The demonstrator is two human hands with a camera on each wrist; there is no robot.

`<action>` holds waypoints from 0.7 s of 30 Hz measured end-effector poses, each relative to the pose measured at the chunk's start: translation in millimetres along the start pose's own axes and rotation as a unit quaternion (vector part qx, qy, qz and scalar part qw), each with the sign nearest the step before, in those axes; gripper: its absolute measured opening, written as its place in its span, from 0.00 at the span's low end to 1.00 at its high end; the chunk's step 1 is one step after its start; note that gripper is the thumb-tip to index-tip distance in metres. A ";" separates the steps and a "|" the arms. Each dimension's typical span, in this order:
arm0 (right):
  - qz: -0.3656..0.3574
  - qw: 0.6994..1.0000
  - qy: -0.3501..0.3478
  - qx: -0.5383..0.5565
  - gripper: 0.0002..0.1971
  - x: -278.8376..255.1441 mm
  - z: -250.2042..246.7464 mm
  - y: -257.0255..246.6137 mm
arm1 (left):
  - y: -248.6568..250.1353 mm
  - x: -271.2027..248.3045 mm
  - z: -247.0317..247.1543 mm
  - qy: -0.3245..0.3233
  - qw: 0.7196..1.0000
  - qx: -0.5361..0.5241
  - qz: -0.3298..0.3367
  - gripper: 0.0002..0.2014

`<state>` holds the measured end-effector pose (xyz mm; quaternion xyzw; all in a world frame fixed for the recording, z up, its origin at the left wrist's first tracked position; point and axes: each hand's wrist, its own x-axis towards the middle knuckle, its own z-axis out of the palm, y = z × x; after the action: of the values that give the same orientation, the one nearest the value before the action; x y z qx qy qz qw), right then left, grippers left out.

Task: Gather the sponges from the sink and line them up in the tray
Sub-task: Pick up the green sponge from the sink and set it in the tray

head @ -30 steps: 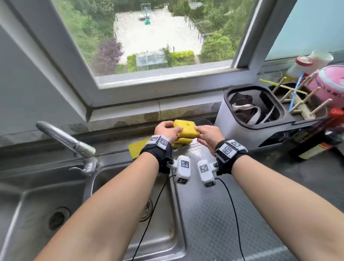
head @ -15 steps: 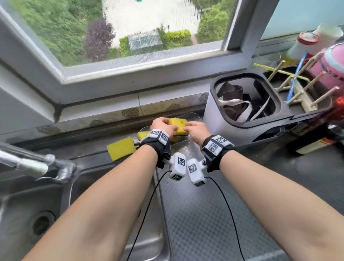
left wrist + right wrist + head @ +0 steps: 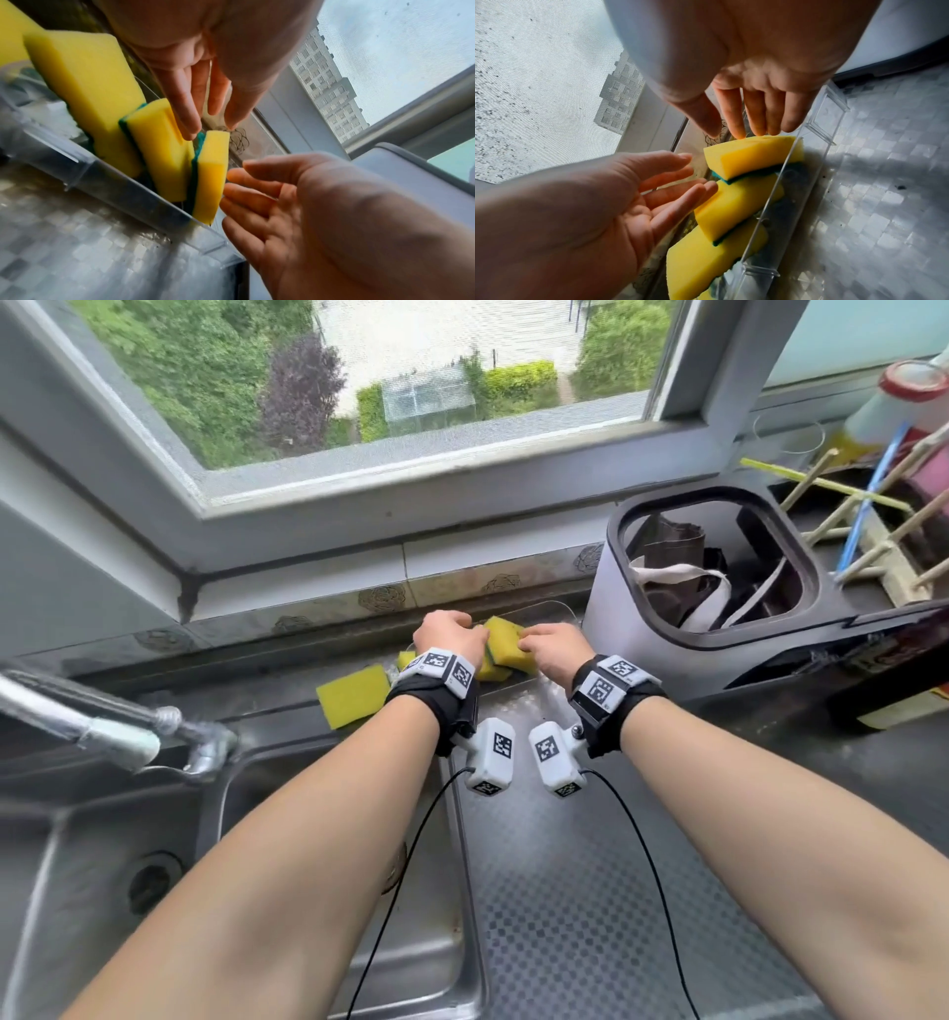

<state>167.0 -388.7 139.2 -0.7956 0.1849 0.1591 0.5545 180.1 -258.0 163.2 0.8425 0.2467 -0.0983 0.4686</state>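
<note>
Bench [image 3: 590, 891]: patterned steel, running out from the near edge toward the tray, with the sink [image 3: 287, 839] just left of it.
Left hand [image 3: 448, 635]: over the tray's left part. In the left wrist view its fingers [image 3: 185, 113] point down, straight and a little spread, tips touching the top of the middle sponge; they grip nothing.
Right hand [image 3: 550, 644]: over the tray's right part. In the right wrist view its fingers [image 3: 754, 119] hang straight down, tips resting on the top edge of the end sponge, with no curl around it.
Tray [image 3: 123, 186]: clear plastic, on the bench below the window sill.
Sponges in tray [image 3: 734, 205]: three yellow ones with green scouring backs, standing on edge and leaning one on the next in a row inside the tray.
Loose sponge [image 3: 354, 694]: yellow, lying flat just left of the tray, on the rim behind the sink.
Tap [image 3: 118, 737]: left of the tray, over the sink.
Grey bin [image 3: 606, 629]: just right of the tray.
Window [image 3: 411, 403]: beyond the tray, above the sill.
</note>
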 end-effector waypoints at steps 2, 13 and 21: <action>-0.007 1.000 0.011 0.012 0.16 -2.7 0.4 -2.2 | -5.7 7.3 -11.5 0.013 0.999 -0.029 -0.012 0.16; -0.017 0.988 -0.008 0.153 0.05 -42.5 34.7 -48.1 | -73.4 11.7 -90.2 0.046 0.981 -0.179 -0.056 0.06; -0.017 0.982 -0.096 0.162 0.06 -76.5 107.6 -64.8 | -142.6 12.3 -131.1 0.081 0.970 -0.201 -0.105 0.07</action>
<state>124.9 -257.9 191.6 -0.6795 0.1406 0.1928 0.6938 109.6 -81.6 123.6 0.7054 0.3858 -0.0262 0.5941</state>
